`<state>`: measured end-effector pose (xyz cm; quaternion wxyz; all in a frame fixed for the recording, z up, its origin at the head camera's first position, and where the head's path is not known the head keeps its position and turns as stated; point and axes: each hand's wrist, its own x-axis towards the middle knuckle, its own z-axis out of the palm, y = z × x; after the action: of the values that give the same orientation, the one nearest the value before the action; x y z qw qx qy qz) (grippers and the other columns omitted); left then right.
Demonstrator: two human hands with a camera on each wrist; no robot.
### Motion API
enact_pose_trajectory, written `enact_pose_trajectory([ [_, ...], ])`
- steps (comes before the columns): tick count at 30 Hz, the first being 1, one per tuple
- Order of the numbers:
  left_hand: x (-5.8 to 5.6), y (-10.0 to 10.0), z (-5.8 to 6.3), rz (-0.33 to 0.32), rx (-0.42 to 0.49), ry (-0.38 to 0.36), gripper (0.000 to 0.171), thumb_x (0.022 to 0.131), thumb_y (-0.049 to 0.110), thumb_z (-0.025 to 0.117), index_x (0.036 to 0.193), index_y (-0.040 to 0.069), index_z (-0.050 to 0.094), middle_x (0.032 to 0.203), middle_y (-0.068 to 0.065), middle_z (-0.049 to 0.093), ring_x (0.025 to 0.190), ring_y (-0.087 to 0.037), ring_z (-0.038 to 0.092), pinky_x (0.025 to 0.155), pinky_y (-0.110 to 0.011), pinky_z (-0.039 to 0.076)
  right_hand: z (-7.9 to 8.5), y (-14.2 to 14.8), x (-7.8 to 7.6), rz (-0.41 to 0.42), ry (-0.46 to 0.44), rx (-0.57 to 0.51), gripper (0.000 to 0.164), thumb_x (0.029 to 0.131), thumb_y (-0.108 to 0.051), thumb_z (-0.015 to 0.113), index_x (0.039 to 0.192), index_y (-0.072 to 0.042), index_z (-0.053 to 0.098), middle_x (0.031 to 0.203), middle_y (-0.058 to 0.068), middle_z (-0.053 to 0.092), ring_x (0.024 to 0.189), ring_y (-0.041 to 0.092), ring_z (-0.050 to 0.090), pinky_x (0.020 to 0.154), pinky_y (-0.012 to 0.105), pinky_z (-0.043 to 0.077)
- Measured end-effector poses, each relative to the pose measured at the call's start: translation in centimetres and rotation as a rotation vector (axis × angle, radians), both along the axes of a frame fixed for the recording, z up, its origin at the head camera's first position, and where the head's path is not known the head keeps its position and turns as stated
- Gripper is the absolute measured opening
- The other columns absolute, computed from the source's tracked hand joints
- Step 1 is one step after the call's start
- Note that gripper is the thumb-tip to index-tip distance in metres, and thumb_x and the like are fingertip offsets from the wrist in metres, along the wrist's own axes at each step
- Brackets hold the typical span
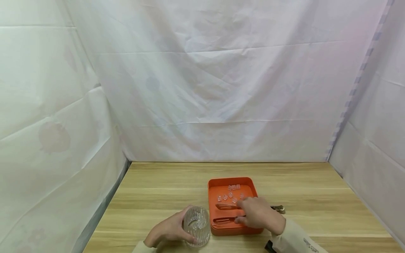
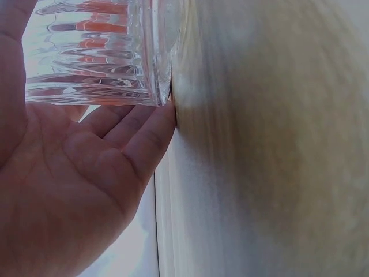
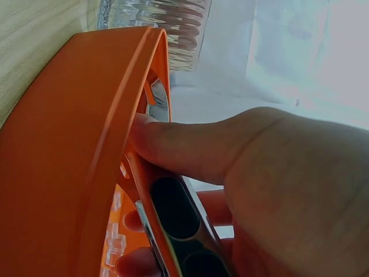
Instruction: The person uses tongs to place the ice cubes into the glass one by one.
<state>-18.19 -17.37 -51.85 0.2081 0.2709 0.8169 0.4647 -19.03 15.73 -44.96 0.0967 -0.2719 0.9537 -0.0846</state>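
Note:
A clear ribbed drinking glass (image 1: 202,234) stands upright on the table, just left of the orange tray (image 1: 232,232). My left hand (image 1: 172,226) holds it, thumb toward the near side and fingers around the far side; in the left wrist view the fingertips reach the glass's base (image 2: 163,69). My right hand (image 1: 261,215) grips a pair of metal tongs (image 1: 224,206) over the tray, thumb on one arm and fingers on the other. The tongs' two slotted ends are spread apart inside the tray, pointing left. Several clear cubes (image 1: 233,187) lie toward the tray's far side.
The wooden table (image 1: 152,189) extends around the tray, with white cloth (image 1: 221,105) hanging behind it and on both sides. A dark object (image 1: 269,246) shows by the right sleeve.

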Motion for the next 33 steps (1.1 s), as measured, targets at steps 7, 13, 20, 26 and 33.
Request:
enact_pose_trajectory([
  [7, 0.1, 0.0, 0.0, -0.007, 0.008, 0.001, 0.083, 0.07, 0.028, 0.089, 0.139, 0.031, 0.042, 0.128, 0.004, 0.058, 0.118, -0.016, 0.055, 0.098, -0.034, 0.046, -0.5, -0.4, -0.1, 0.003, -0.003, 0.04, 0.042, 0.081, -0.052, 0.075, 0.104, -0.017, 0.07, 0.086, -0.005, 0.066, 0.07, 0.014, 0.06, 0.058, 0.037, 0.049],
  [13, 0.2, 0.1, 0.0, -0.007, 0.015, -0.003, 0.083, 0.07, 0.028, 0.089, 0.138, 0.03, 0.042, 0.128, 0.004, 0.058, 0.117, -0.016, 0.056, 0.098, -0.034, 0.047, -0.9, -0.5, 0.0, 0.032, -0.015, 0.016, 0.04, 0.083, -0.05, 0.074, 0.104, -0.016, 0.068, 0.084, -0.005, 0.063, 0.063, 0.01, 0.053, 0.054, 0.033, 0.046],
  [20, 0.1, 0.1, -0.1, -0.019, 0.026, 0.008, 0.081, 0.071, 0.028, 0.089, 0.138, 0.028, 0.043, 0.127, 0.004, 0.058, 0.117, -0.016, 0.056, 0.098, -0.032, 0.045, -1.4, -0.6, 0.0, 0.088, 0.046, -0.035, 0.027, 0.087, -0.046, 0.071, 0.084, -0.021, 0.061, 0.064, -0.012, 0.046, 0.053, 0.006, 0.039, 0.048, 0.026, 0.034],
  [26, 0.2, 0.1, 0.0, -0.015, 0.023, -0.001, 0.081, 0.071, 0.027, 0.089, 0.138, 0.029, 0.043, 0.127, 0.004, 0.058, 0.117, -0.017, 0.056, 0.098, -0.033, 0.046, -1.7, -0.7, 0.1, 0.111, 0.086, -0.052, 0.03, 0.088, -0.044, 0.07, 0.074, -0.023, 0.055, 0.059, -0.013, 0.04, 0.05, 0.005, 0.035, 0.047, 0.025, 0.03],
  [33, 0.0, 0.0, 0.0, -0.011, 0.009, 0.008, 0.082, 0.071, 0.028, 0.089, 0.138, 0.029, 0.042, 0.127, 0.004, 0.058, 0.116, -0.015, 0.056, 0.098, -0.033, 0.047, -2.2, -0.9, 0.2, 0.131, 0.14, -0.066, 0.025, 0.091, -0.035, 0.07, 0.075, -0.023, 0.056, 0.059, -0.014, 0.042, 0.051, 0.004, 0.038, 0.048, 0.025, 0.032],
])
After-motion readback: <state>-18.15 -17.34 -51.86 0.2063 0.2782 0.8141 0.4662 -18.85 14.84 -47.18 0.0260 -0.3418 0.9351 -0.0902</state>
